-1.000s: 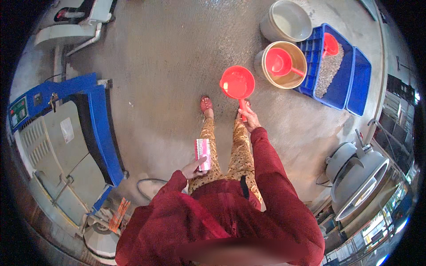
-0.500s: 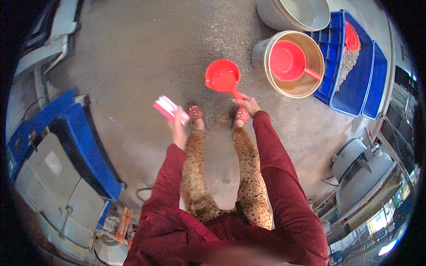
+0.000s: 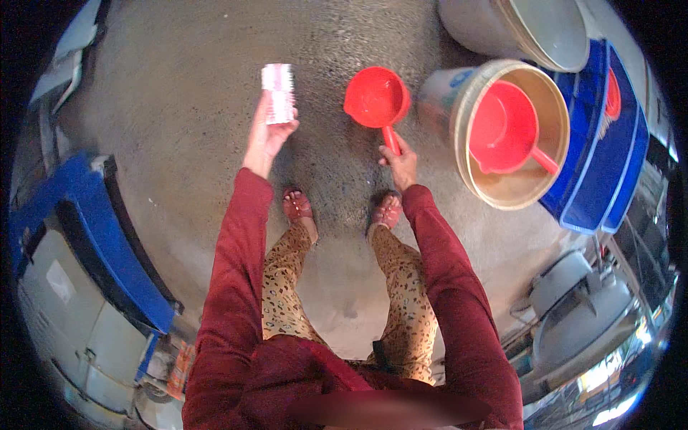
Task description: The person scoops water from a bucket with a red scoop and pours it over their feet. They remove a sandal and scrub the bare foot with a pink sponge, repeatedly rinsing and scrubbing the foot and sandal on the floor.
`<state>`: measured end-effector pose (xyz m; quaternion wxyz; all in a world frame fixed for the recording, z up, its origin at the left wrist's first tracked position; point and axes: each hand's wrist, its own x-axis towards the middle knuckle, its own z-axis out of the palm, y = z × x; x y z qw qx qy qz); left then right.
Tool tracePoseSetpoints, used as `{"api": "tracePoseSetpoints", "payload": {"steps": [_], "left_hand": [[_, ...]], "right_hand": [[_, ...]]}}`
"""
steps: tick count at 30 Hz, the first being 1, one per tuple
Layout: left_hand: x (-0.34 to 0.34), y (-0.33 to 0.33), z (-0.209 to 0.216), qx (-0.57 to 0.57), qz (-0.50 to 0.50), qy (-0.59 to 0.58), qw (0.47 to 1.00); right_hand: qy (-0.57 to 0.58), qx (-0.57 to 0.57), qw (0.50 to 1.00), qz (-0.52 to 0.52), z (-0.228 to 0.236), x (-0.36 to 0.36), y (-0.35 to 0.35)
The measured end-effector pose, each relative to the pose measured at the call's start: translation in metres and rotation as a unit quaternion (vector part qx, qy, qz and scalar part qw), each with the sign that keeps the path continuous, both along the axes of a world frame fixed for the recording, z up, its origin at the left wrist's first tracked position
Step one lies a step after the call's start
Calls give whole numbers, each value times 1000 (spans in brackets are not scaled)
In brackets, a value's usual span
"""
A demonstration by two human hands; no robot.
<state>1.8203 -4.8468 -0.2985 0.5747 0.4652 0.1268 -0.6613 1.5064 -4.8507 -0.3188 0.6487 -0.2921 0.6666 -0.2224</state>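
Observation:
My left hand [image 3: 265,142] is closed on a pink and white scrub brush [image 3: 279,93], its bristles facing up. To the right, my right hand [image 3: 403,162] grips the handle of a red plastic dipper [image 3: 377,98], held bowl-up over the floor. Some liquid seems to glint in the dipper's bowl. Both hands are stretched out in front of me and apart from each other. A second red dipper [image 3: 503,123] rests inside a cream bucket [image 3: 461,136] just right of my right hand.
Behind that bucket stands another pale bucket [image 3: 494,32]. Blue bins [image 3: 586,190] lie at the right, with a red scoop [image 3: 613,97] in one. Grey machinery [image 3: 591,301] is at lower right; a blue and grey machine [image 3: 118,244] stands at left. Wet concrete floor [image 3: 193,107] spreads ahead.
My left hand has moved forward with the brush and turned it upright, bristles showing. The dipper in my right hand has shifted forward and slightly right. The buckets appear nearer.

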Motion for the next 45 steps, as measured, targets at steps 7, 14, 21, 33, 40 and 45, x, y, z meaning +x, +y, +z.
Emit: {"api": "tracePoseSetpoints", "payload": {"steps": [7, 14, 21, 33, 40, 45], "left_hand": [[-20, -7, -67, 108, -40, -33, 993], [56, -53, -98, 7, -153, -149, 977], [53, -118, -84, -55, -264, -232, 935], [3, -93, -101, -122, -218, -77, 965], [-21, -94, -80, -130, -220, -81, 964], [-22, -99, -68, -140, -214, -73, 964]], "right_hand": [[21, -68, 994, 89, 21, 20, -49], [-103, -30, 991, 77, 5, 41, -68], [-90, -78, 981, 154, 4, 17, -79], [-32, -217, 959, 180, 81, 25, -98], [86, -337, 901, 259, 90, 41, -102], [157, -393, 860, 284, 90, 52, -111]]}}
